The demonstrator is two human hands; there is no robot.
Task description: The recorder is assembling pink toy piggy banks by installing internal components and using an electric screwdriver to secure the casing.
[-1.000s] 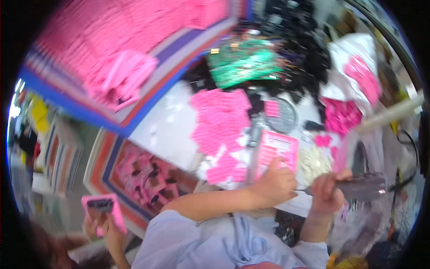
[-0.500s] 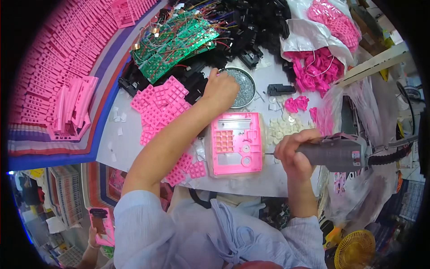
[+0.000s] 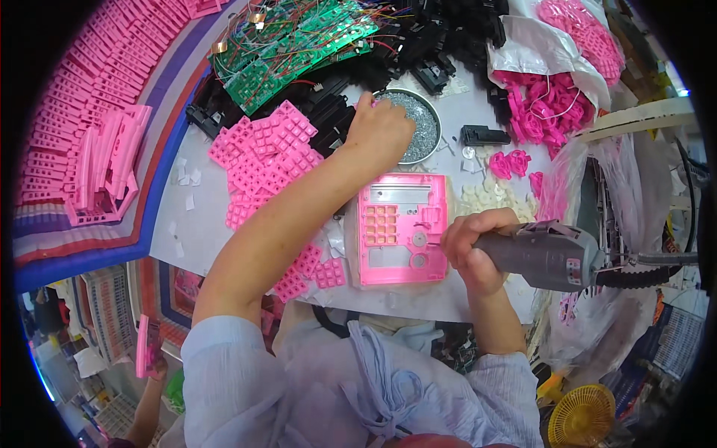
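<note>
My right hand (image 3: 482, 250) is wrapped round a grey electric screwdriver (image 3: 541, 257). Its tip points left, at the right side of a pink plastic housing (image 3: 441, 213). That housing lies open side up in a pale, see-through holder, with a grid of square openings and two round seats. Above it, my left hand (image 3: 381, 134) reaches into a round tin (image 3: 438, 142) of small silvery screws. Those fingers are curled down; their tips and anything between them are hidden. Left of the housing lies a heap of pink keypads (image 3: 261, 160).
Green circuit boards (image 3: 299, 56) with wires and black plastic parts (image 3: 429, 75) are piled at the back. Pink housings (image 3: 104, 157) fill the left. Pale small parts (image 3: 482, 196), a black part (image 3: 484, 135) and a bag of pink pieces (image 3: 549, 104) lie right. Another person's hand (image 3: 158, 367) shows lower left.
The screwdriver has tilted, and its tip has come closer to the housing. My left hand stays at the screw tin. The whole view has shifted slightly. The other person's pink piece has turned edge-on.
</note>
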